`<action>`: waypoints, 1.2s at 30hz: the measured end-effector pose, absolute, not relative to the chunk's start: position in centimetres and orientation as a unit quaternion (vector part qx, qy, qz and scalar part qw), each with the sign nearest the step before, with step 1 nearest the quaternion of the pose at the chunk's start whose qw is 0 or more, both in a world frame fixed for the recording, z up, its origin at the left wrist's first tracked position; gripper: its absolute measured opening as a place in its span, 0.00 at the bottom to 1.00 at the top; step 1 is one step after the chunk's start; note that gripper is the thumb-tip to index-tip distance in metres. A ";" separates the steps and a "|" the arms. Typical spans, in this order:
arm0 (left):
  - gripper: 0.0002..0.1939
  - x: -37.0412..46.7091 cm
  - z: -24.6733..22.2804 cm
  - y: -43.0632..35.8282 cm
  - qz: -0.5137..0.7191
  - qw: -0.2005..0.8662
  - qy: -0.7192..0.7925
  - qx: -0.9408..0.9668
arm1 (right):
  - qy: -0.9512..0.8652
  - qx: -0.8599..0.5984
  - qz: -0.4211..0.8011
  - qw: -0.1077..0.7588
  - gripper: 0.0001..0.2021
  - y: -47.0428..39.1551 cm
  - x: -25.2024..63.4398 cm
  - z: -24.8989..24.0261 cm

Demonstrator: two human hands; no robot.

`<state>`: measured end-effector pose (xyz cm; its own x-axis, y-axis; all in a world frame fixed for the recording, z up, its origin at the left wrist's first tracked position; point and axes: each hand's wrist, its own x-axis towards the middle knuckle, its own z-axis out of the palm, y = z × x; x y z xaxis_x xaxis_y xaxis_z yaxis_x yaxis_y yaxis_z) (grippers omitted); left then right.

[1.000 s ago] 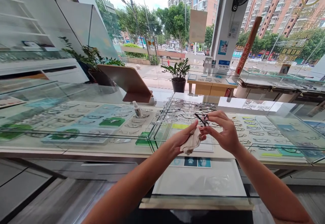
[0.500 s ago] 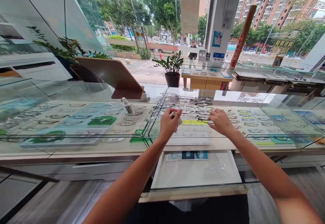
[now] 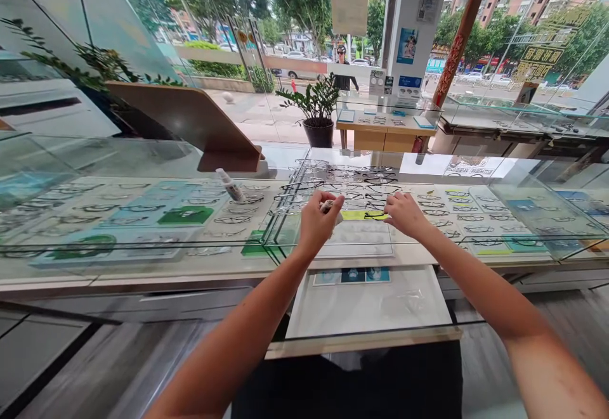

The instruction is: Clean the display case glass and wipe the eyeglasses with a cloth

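My left hand (image 3: 320, 221) is closed around a crumpled pale cloth (image 3: 327, 206), above the glass counter near its middle. To its right, my right hand (image 3: 405, 216) has its fingertips at a dark pair of glasses (image 3: 375, 215), which lies over a yellow-green strip. Whether the fingers pinch the frame is hard to tell, though they are bent together at its right end. Rows of other glasses (image 3: 380, 180) lie just behind both hands. A white tray (image 3: 354, 246) sits below them, nearer the front edge.
A spray bottle (image 3: 230, 186) and a brown board on a stand (image 3: 190, 118) are at the left. An open drawer (image 3: 366, 308) juts out in front of me. A potted plant (image 3: 318, 111) stands beyond the counter. A person (image 3: 343, 77) is outside the window.
The view has tilted down a little. My right hand has shifted slightly left with the dark glasses at its fingertips. My left hand still holds the cloth. The person outside has moved left.
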<state>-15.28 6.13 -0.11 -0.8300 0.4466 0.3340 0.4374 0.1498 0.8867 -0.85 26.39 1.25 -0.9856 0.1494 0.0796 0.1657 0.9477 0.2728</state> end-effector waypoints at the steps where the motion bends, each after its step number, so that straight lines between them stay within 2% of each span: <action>1: 0.22 -15.2 -0.1 6.1 0.579 -0.002 0.760 0.296 | -0.987 -0.080 -0.138 0.027 0.12 26.4 -0.8 1.4; 9: 0.19 -14.7 -0.2 6.2 0.535 -0.052 0.769 0.346 | -0.974 -0.224 -0.034 0.011 0.14 27.5 -2.2 3.4; 13: 0.18 -14.4 -0.4 6.3 0.511 -0.039 0.770 0.380 | -0.966 -0.255 -0.009 -0.033 0.11 28.3 -3.8 3.2; 18: 0.15 -13.9 -0.9 6.4 0.466 -0.024 0.774 0.429 | -0.958 -0.280 0.010 -0.052 0.11 28.6 -4.3 2.9; 28: 0.12 -14.1 -2.5 7.0 0.366 0.018 0.792 0.488 | -0.952 -0.303 -0.012 -0.053 0.11 29.0 -2.4 3.1; 36: 0.13 -13.8 -3.7 7.3 0.358 0.033 0.783 0.508 | -0.956 -0.283 -0.064 -0.030 0.13 29.3 -1.1 2.8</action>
